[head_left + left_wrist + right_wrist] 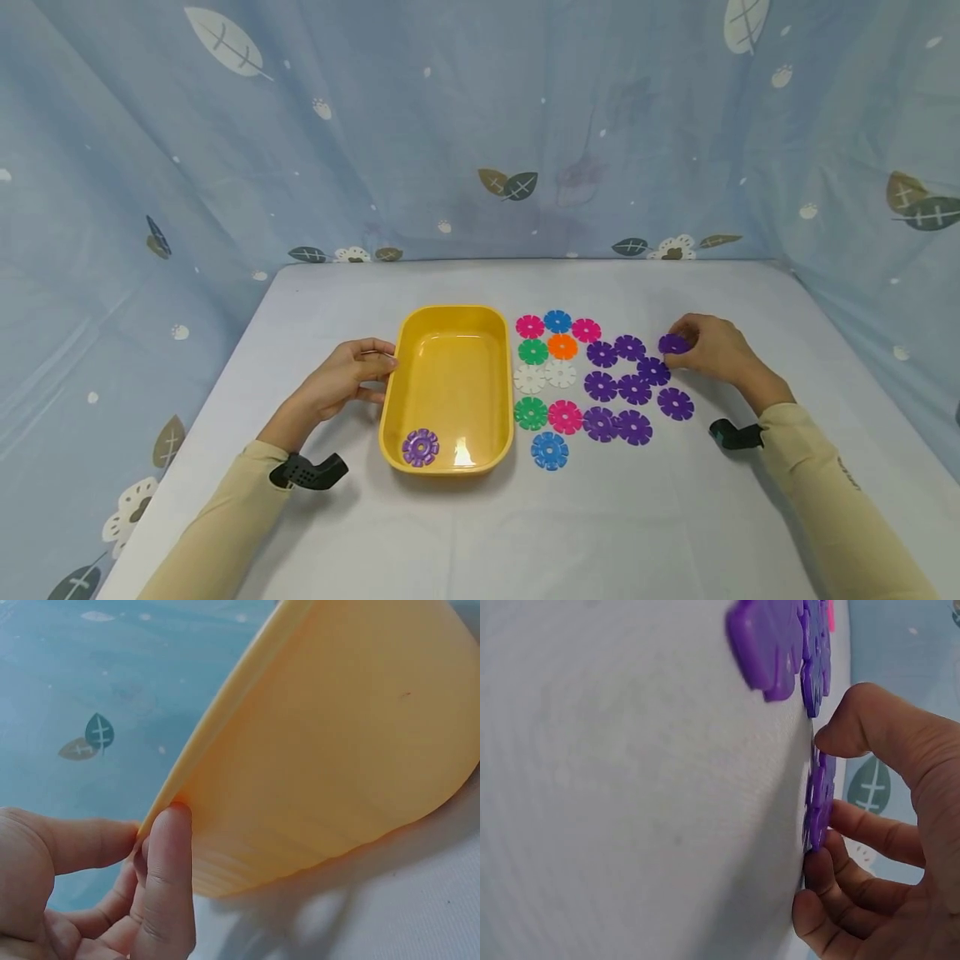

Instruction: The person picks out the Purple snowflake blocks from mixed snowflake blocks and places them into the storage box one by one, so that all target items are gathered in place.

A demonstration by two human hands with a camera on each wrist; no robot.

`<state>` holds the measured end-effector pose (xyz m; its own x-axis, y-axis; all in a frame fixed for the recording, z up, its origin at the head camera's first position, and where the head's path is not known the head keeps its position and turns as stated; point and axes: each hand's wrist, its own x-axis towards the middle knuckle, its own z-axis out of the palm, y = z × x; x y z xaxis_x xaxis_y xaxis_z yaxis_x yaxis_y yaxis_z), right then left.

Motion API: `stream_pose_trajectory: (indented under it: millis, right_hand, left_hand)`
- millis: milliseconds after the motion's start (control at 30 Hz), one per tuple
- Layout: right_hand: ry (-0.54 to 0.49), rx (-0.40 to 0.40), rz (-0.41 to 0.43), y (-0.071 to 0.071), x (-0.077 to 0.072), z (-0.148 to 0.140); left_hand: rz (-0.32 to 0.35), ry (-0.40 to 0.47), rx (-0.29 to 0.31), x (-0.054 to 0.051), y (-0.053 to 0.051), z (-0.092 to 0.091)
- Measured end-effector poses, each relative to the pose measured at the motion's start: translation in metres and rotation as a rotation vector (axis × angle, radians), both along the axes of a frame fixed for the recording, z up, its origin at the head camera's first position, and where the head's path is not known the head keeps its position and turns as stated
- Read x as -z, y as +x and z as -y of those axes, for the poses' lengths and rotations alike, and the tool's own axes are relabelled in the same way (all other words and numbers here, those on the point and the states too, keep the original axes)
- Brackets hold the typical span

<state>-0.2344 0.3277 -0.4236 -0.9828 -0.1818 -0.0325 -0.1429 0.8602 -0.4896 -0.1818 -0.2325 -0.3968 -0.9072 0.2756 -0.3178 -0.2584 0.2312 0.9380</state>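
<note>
Yellow plastic was pinched at the rim by the left hand point(341, 379), its thumb and fingers closed over the left edge of the tray point(457, 387), which sat near the middle of the white tabletop point(480, 550). One purple notched disc point(427, 450) lay inside, in the tray's near left corner. Just right of the tray spread the mixed-colour notched discs point(562, 346), pink, blue, green, orange and white, and beyond these a cluster of purple notched discs point(634, 389), a few overlapping. Farthest right, the right hand point(716, 350) was nearly closed, thumb and fingers gripping the edges of another purple disc point(674, 344) at the cluster's far right side; whether it was clear of the table could not be told. Picking up that single disc seemed the step in hand. The next move, judging by this, called for a steady edge grip and a clean lift that left its neighbours undisturbed.
</note>
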Motion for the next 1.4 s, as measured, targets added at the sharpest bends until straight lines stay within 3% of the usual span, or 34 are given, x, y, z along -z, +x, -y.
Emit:
stream_pose_trajectory:
  millis: [267,600,767,1033,1400]
  right_hand:
    - [0.009,0.017,-0.057,0.004,-0.001,-0.001]
    - [0.003,0.015,-0.211,0.006,-0.005,-0.003]
    - [-0.009,0.02,-0.172,0.006,-0.005,-0.004]
    - [0.055,0.002,-0.081,0.004,-0.005,-0.004]
    - [0.059,-0.046,0.041,0.0,-0.017,-0.005]
  left_hand:
    - [0.001,-0.008,0.002,-0.001,0.0,-0.003]
    - [-0.013,0.0,0.01,-0.002,0.0,-0.003]
    - [-0.015,0.0,0.011,-0.001,0.0,-0.004]
    - [-0.017,-0.006,0.01,0.001,-0.002,-0.002]
    - [-0.015,-0.028,0.003,-0.001,-0.003,-0.004]
